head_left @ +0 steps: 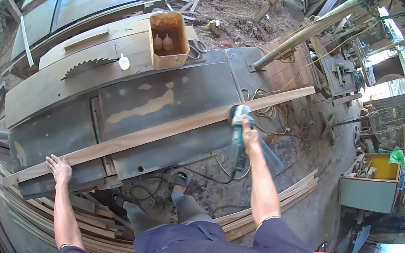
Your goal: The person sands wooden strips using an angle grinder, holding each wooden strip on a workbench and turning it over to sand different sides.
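Note:
A long wooden strip (160,133) lies across the dark metal table (72,122). Near the strip's left end, my left hand (60,169) rests on it with the fingers apart. My right hand (251,137) is wrapped round a teal and black power tool (239,139), whose silver head is at the strip's upper face, right of the middle. The tool is slightly blurred, and its contact with the wood cannot be made out. A black cord (200,173) trails from the tool's lower end.
Behind the strip are a toothed saw blade (86,66), a small white bottle (124,61), a rusty box (168,40) and scissors (197,48). Loose cables (273,111) lie at the right. Stacked wooden strips (90,227) lie near my feet.

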`<action>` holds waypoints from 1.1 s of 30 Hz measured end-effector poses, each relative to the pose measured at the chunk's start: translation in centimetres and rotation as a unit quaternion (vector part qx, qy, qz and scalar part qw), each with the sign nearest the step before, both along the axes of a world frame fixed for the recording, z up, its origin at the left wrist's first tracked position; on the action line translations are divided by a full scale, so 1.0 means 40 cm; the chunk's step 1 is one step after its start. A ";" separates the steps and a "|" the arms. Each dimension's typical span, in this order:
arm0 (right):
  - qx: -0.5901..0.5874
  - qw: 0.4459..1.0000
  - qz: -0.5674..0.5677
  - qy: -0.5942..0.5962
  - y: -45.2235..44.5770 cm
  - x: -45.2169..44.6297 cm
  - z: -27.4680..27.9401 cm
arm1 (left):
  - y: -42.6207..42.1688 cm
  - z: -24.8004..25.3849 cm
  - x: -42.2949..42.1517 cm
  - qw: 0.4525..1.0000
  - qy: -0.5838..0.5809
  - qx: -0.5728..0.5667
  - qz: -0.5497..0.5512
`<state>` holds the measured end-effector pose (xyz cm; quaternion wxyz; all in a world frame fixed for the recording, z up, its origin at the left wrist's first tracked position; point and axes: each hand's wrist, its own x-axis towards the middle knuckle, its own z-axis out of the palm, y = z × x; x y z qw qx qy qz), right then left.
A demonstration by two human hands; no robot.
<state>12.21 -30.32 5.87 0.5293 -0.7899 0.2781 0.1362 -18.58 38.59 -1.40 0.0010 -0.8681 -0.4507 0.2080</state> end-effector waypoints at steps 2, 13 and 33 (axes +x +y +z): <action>0.024 0.999 -0.025 0.005 -0.131 0.080 -0.029 | 0.003 -0.010 -0.008 1.000 0.005 0.010 -0.003; -0.038 0.988 0.142 -0.042 0.164 -0.059 -0.007 | -0.060 0.079 -0.023 0.962 -0.139 -0.104 -0.212; -0.076 0.980 0.183 -0.028 0.234 -0.126 -0.043 | 0.152 0.079 -0.172 0.976 -0.155 -0.098 -0.119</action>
